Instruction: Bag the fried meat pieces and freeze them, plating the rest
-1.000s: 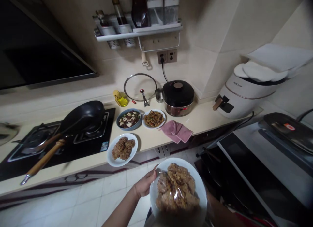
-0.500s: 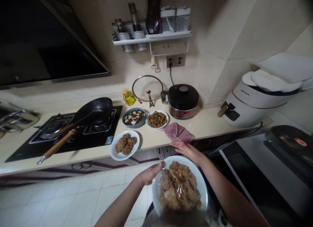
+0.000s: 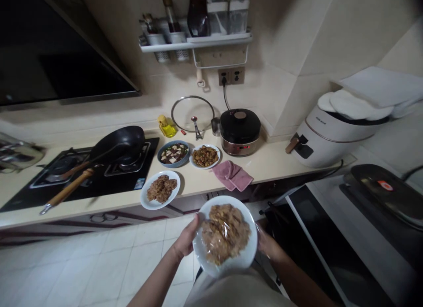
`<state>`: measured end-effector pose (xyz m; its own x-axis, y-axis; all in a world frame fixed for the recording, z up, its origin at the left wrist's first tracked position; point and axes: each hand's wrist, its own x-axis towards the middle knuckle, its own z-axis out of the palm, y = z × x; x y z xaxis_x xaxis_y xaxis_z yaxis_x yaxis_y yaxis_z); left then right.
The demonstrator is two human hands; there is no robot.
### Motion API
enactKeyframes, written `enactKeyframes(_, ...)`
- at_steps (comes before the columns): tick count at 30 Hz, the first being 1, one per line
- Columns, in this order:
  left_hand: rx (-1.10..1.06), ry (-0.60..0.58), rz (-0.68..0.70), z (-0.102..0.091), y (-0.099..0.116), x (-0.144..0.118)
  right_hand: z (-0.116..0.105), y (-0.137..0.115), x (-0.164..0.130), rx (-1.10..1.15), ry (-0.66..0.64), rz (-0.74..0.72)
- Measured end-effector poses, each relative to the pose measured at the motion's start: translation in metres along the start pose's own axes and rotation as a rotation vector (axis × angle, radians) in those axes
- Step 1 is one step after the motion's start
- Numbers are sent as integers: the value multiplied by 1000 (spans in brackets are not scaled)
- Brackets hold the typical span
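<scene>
A white plate [image 3: 243, 260] of brown, meaty-looking food [image 3: 225, 232] is held in front of my body, with shiny cling film stretched over it. My left hand [image 3: 187, 237] grips the plate's left rim, thumb on top. At the right rim is my right hand [image 3: 264, 242], its fingers mostly hidden behind the plate's edge. Just beyond, a pink cloth [image 3: 233, 175] lies on the counter's front edge. Left of it, a second plate [image 3: 176, 183] bears a similar brown food. A blue bowl with tofu pieces [image 3: 174, 153] and a plate of cooked food [image 3: 205, 157] stand farther back.
A wok [image 3: 124, 142] with a wooden handle sits on the black gas hob [image 3: 20, 197]. A rice cooker [image 3: 240, 133], an oil bottle [image 3: 167, 127] and a glass lid [image 3: 188, 111] line the wall. At right stand a white appliance [image 3: 340, 135] and a dark-lidded one [image 3: 370, 188].
My right hand has come down from above the plate to its right rim. The plate has shifted left and slightly up in view. The camera has turned a little, too.
</scene>
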<state>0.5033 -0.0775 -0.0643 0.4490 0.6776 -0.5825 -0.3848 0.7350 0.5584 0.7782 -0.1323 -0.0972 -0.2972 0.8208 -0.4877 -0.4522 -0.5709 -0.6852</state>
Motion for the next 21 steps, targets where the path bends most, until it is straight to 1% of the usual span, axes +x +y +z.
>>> enactKeyframes(2, -78, 100, 39, -6, -3, 2, -13, -9, 1, 69, 1, 4)
enactKeyframes(4, -141, 163, 59, -7, -8, 4, -17, -20, 9, 118, 16, 16)
enactKeyframes(5, -169, 179, 64, -6, -11, 5, -15, -25, 14, 119, 58, 13)
enactKeyframes(6, -194, 184, 68, -4, -14, 6, -11, -28, 20, 99, 128, -9)
enactKeyframes(8, -234, 164, 69, 1, -22, 8, 2, -31, 31, 54, 310, -120)
enactKeyframes(9, -248, 152, 70, 5, -26, 8, 9, -32, 35, 57, 378, -188)
enactKeyframes(10, -260, 144, 76, 8, -30, 7, 15, -31, 39, 76, 405, -239)
enactKeyframes(12, -278, 134, 100, 16, -37, 5, 24, -30, 40, 128, 356, -257)
enactKeyframes(16, -310, 168, 128, 25, -48, 0, 32, -20, 28, 135, 173, -159)
enactKeyframes(19, -332, 191, 115, 24, -52, -1, 38, -10, 25, 101, 76, -111)
enactKeyframes(21, -343, 187, 102, 21, -54, 0, 41, -7, 31, 61, 63, -103)
